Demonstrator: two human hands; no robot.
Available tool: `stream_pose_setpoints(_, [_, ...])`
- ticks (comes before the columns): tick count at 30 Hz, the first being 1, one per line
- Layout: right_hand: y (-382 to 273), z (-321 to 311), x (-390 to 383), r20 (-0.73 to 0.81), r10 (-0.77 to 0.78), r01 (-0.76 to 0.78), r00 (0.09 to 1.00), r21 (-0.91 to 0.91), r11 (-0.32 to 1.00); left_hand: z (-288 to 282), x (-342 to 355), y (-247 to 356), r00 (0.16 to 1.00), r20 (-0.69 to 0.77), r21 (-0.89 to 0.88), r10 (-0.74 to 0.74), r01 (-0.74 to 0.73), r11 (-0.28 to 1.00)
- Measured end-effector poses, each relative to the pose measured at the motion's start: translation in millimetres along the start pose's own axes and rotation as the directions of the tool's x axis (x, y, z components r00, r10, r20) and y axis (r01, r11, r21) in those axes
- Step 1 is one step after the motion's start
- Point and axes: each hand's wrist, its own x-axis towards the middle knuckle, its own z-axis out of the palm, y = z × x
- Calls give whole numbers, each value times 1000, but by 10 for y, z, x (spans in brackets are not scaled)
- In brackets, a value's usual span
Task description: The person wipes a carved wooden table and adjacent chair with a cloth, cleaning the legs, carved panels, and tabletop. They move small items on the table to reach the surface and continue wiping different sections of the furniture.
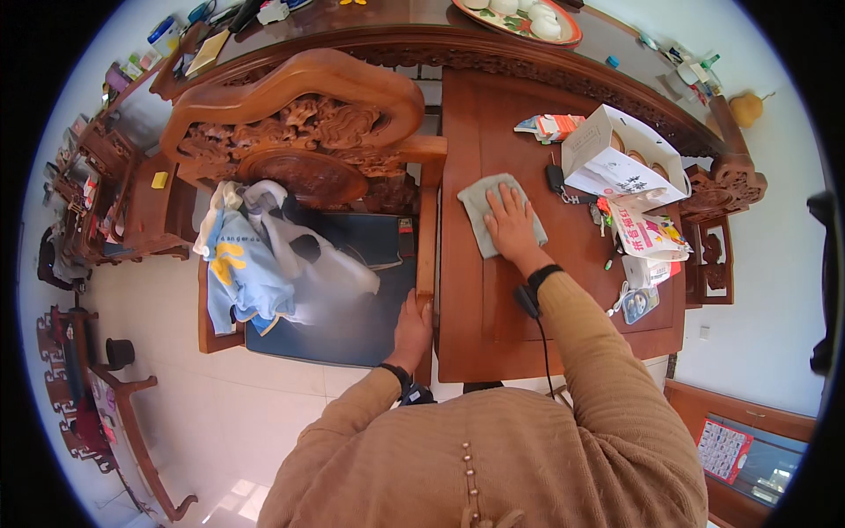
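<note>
My right hand (508, 218) lies flat with its fingers apart on a folded grey-green cloth (475, 199), pressing it against the reddish-brown wooden table (493, 308). At the front of the carved wooden chair (299, 79), my left hand (413, 334) is closed round the chair's armrest (426, 264); part of its fingers is hidden. Over the dark blue seat (343, 346) lies a heap of clothes, with a light blue garment (251, 264) bearing a yellow pattern and a grey-white garment (339, 267) beside it.
Right of the cloth stand a white carton (616, 158), a red-and-white box (559, 128), black keys (554, 179) and a pink-and-white bag (647, 233). A white cable (619, 299) lies nearer me. A tray of white cups (563, 40) sits on the far cabinet. A black cord (544, 352) hangs from my right wrist.
</note>
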Motion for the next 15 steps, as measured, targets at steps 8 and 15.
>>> stream_pose_setpoints(8, [459, 206, 887, -13, -4, 4, 1000, -14, 1000, -63, -3, 214, 989, 13, 207, -150, 144, 968])
stream_pose_setpoints(15, [515, 379, 1366, -132, 61, -49, 989, 88, 995, -9, 10, 187, 988, -5, 297, -157, 151, 943])
